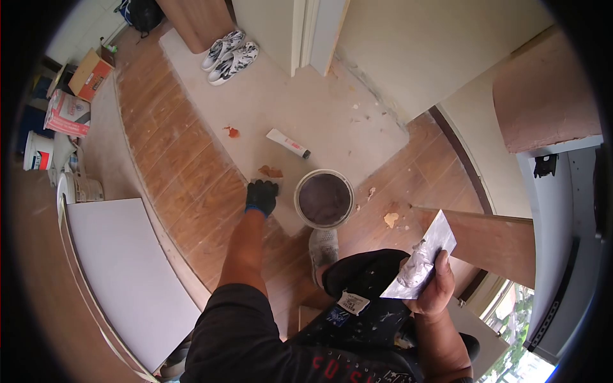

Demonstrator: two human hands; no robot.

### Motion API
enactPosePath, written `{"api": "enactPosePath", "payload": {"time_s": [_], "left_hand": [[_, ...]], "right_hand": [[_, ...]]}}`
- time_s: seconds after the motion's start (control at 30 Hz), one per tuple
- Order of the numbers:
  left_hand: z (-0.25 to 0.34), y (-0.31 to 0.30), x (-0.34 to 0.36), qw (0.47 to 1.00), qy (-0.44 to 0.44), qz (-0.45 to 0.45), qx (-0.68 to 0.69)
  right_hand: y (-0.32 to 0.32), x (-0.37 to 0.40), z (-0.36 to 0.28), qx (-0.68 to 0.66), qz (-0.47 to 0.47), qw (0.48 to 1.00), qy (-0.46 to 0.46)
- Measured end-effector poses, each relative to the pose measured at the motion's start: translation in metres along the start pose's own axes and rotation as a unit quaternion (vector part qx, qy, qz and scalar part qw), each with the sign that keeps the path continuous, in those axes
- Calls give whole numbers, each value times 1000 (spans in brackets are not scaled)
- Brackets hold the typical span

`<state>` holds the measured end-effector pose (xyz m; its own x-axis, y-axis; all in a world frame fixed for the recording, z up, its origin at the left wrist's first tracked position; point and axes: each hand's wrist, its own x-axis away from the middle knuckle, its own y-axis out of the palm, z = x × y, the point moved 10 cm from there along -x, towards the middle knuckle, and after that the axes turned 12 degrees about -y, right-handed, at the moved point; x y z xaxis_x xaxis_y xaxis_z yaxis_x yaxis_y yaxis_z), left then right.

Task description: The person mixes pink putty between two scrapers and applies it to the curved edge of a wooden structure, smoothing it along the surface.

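Observation:
My left hand (262,197), in a dark glove with a blue cuff, is low over the floor beside a brown-orange patch (271,172). Its fingers are curled in, and what they hold, if anything, is hidden. My right hand (437,287), bare, grips the edge of a flat metal plate (440,233). A lump of grey putty (416,267) lies on that plate. Between the hands stands an open bucket (324,198) of dark grey paste, touching or close to my shoe (324,250). A white tube (288,143) with a dark cap lies beyond.
Patterned shoes (231,59) stand by a wooden panel. At the left are cardboard boxes (91,75), a white tub (38,152) and a large white board (129,268). Scraps (391,219) dot the wood floor. A wooden plank (485,239) juts in from the right.

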<state>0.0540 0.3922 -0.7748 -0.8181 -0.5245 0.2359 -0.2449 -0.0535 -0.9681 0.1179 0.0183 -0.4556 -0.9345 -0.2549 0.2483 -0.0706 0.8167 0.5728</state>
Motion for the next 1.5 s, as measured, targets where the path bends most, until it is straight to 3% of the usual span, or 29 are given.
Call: {"api": "enactPosePath", "payload": {"time_s": [0.07,0.13,0.23,0.27,0.3,0.37,0.47,0.57,0.67,0.77,0.87,1.2,1.3,1.4,1.5], "left_hand": [[-6,-9,4,999,10,-31,28],[-27,-8,2,989,-37,-32,141],[-58,-20,16,927,-101,-87,350],[-65,-25,26,891,-120,-112,423],[-70,-28,37,808,-118,-133,562],[-69,-38,59,581,-92,-166,792],[-53,-158,101,563,-13,-102,820],[-4,-303,152,660,67,-14,748],[57,-395,213,760,181,85,618],[126,-446,277,785,376,270,412],[172,-462,321,778,424,322,334],[268,-493,388,738,505,365,260],[298,-491,386,786,479,327,217],[326,-501,418,805,458,264,270],[372,-486,448,804,498,279,168]], "right_hand": [[3,1,-1,1,-13,1000,1],[5,3,-3,-4,-16,1000,1],[15,4,-7,-13,-28,999,-9],[20,4,-9,-18,-34,999,-14],[23,4,-9,-20,-56,998,-18],[29,4,-11,-23,-100,995,-20],[32,5,-8,-36,-140,990,3],[40,12,-3,-70,-131,988,30],[47,31,-9,-124,-134,982,49],[43,61,-28,-179,-167,968,54],[23,85,-64,-194,-149,970,17],[-78,136,-161,-222,-91,962,-132],[-124,136,-179,-230,-70,950,-200],[-166,145,-211,-79,-5,913,-399],[-187,155,-216,-16,55,894,-445]]}}
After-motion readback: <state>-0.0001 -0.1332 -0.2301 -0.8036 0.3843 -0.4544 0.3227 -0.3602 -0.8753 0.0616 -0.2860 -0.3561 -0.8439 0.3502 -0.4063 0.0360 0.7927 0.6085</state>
